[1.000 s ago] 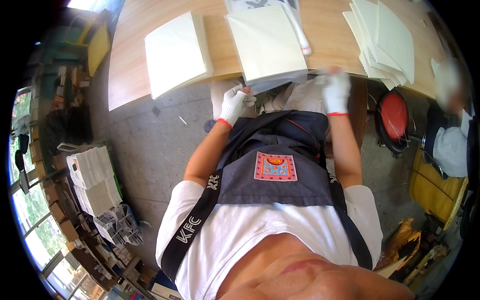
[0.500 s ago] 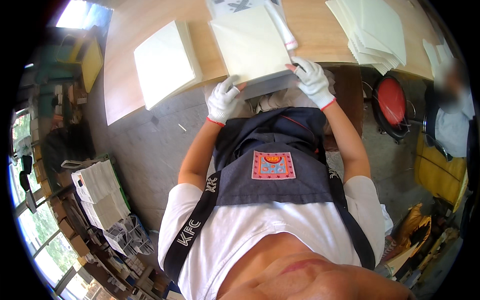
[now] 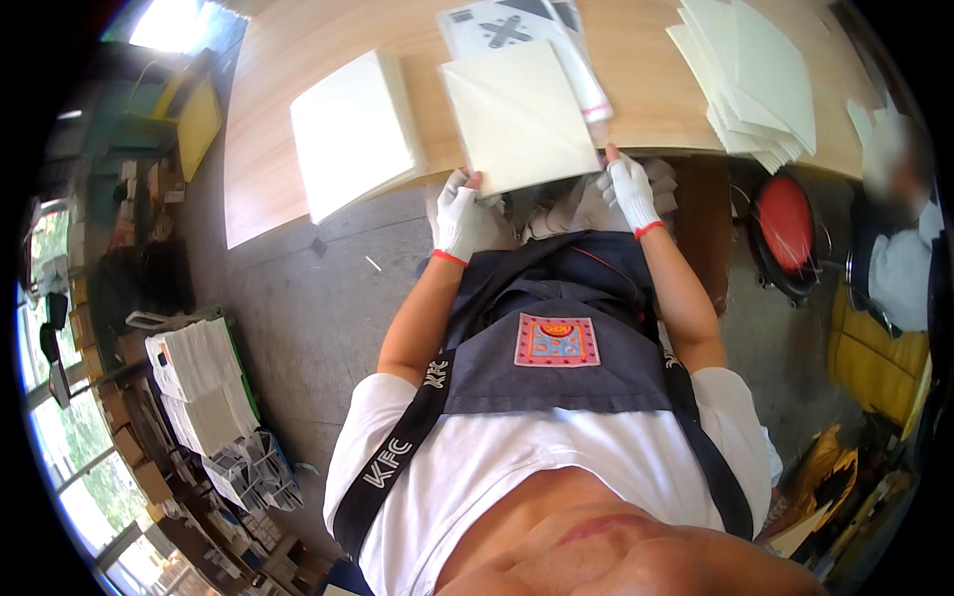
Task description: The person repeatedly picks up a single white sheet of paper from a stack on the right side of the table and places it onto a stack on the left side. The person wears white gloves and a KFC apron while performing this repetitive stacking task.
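Both of my hands wear white gloves with red cuffs. My left hand [image 3: 463, 214] grips the near left corner of a cream square sheet stack [image 3: 517, 114] that lies at the front edge of the wooden table [image 3: 268, 149]. My right hand [image 3: 628, 189] holds the near right corner of the same stack. A clear plastic sleeve with a printed black and white sheet [image 3: 527, 30] lies under and behind the stack.
A second cream square stack [image 3: 350, 134] lies to the left on the table. A fanned pile of cream sheets [image 3: 755, 79] sits at the far right. A red stool [image 3: 785, 223] and a seated person [image 3: 899, 248] are on the right. Paper stacks [image 3: 199, 382] stand on the floor at left.
Both hands rose from my lap to the table edge and took hold of the near corners of the cream stack. The view has tilted slightly.
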